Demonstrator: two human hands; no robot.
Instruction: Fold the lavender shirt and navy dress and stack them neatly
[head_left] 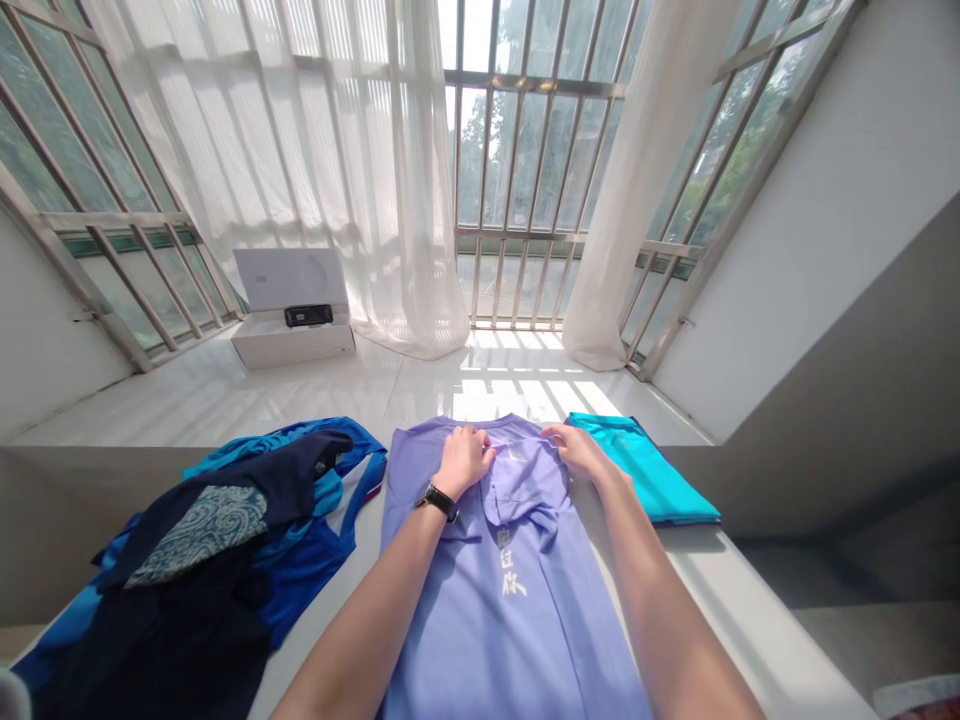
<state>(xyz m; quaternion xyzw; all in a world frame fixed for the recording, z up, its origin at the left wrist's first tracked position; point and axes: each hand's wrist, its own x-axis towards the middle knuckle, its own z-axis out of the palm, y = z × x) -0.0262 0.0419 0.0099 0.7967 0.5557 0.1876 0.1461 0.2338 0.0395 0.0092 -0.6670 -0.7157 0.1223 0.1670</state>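
Note:
A lavender T-shirt (pixel 495 610) with white characters on it lies flat on the white counter (pixel 735 620) in front of me. My left hand (pixel 463 458), with a black watch on its wrist, is closed on the cloth near the collar. My right hand (pixel 576 448) pinches the shirt's far right shoulder, right beside a folded turquoise garment (pixel 651 468).
A heap of blue and navy clothes (pixel 225 540), one with a paisley pattern, lies at the left of the counter. Beyond it, a white open box (pixel 291 310) with a black device sits on the glossy sill before barred windows and sheer curtains (pixel 360 160).

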